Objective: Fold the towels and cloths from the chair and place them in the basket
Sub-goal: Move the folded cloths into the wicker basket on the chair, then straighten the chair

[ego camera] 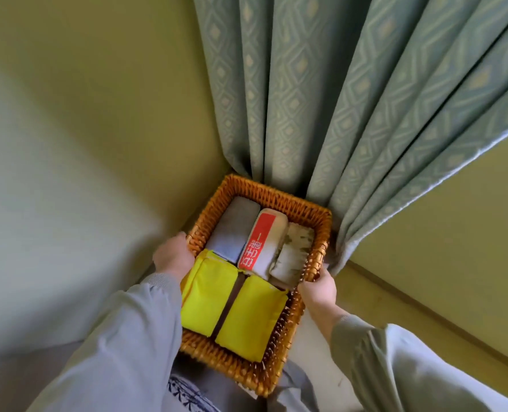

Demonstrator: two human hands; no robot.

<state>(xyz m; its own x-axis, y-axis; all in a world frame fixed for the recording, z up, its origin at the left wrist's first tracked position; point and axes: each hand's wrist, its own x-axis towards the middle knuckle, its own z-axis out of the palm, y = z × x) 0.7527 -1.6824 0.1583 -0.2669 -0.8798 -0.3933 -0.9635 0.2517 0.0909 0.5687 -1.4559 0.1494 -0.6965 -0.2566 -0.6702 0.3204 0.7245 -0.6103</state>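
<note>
The grip of the left hand (172, 254) is curling round the left rim of the woven brown wicker basket (276, 197); the right hand (318, 288) is clasping the right rim. The folded yellow cloth (205, 304), rolled grey towel (235, 230) and red-banded white towel (261, 242) are lying inside. An uneven hold risks tipping them loose, or snagging the patterned blue-green curtain (336, 99).

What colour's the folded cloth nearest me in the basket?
The cloth is bright yellow, brown band; head view.

Olive-green wall (83, 108) filling my upper left, patterned blue-green curtain (351, 99) hanging in folds upper centre and right, right wall (443, 221) beside it, soft light.
</note>
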